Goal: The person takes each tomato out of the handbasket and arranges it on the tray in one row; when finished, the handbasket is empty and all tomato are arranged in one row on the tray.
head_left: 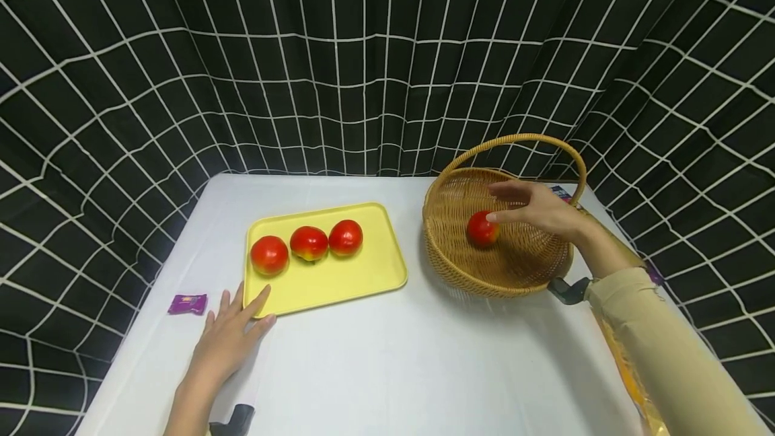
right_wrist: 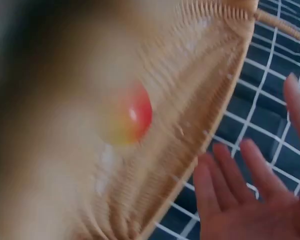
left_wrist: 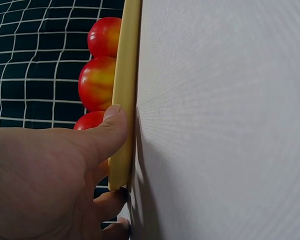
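Note:
A yellow tray (head_left: 345,281) carries three shiny red apple-like fruits with yellow patches: one at the left (head_left: 269,255), one in the middle (head_left: 309,243) and one at the right (head_left: 346,238). My left hand (head_left: 227,338) is at the tray's near left corner, fingers spread; its thumb (left_wrist: 115,122) lies against the tray's side in the left wrist view. Over the wicker basket (head_left: 451,271) hovers my right hand (head_left: 535,210), fingers extended and thumb apart. Inside the basket lies another red fruit (head_left: 482,229), partly overlapped by the thumb. In the right wrist view the palm is bare.
The basket's tall arched handle (head_left: 527,137) rises above the right hand. A small purple packet (head_left: 188,304) lies left of the tray on the white table (head_left: 387,369). An orange packet (head_left: 630,375) shows under the right sleeve. Black gridded cloth (head_left: 375,66) encloses the table's back and sides.

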